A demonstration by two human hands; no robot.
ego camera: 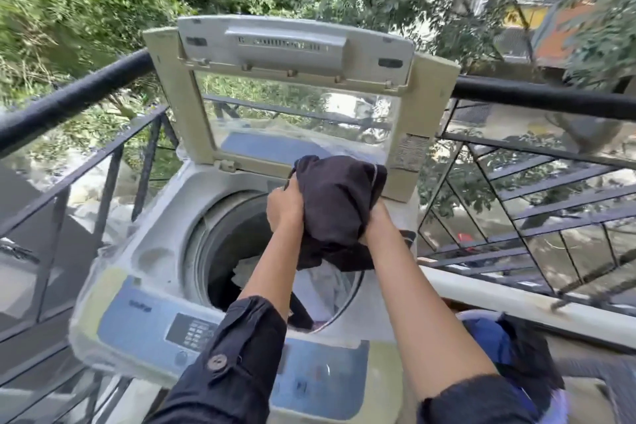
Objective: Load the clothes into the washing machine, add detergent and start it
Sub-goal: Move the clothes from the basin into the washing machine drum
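Observation:
A top-loading washing machine (161, 217) stands open on a balcony, its lid (292, 45) raised upright at the back. A bunched black garment (337, 206) hangs over the drum opening (227, 248). My left hand (284, 206) grips its left side and my right hand (377, 222) grips its right side; both sets of fingers are buried in the cloth. White and dark clothes (323, 286) lie inside the drum below. The blue control panel (192, 330) with buttons runs along the front edge.
A black metal railing (69, 100) runs behind and on both sides of the machine. More blue and black clothes (509, 344) are piled at the lower right, beside a white ledge (516, 299). Trees and buildings lie beyond the railing.

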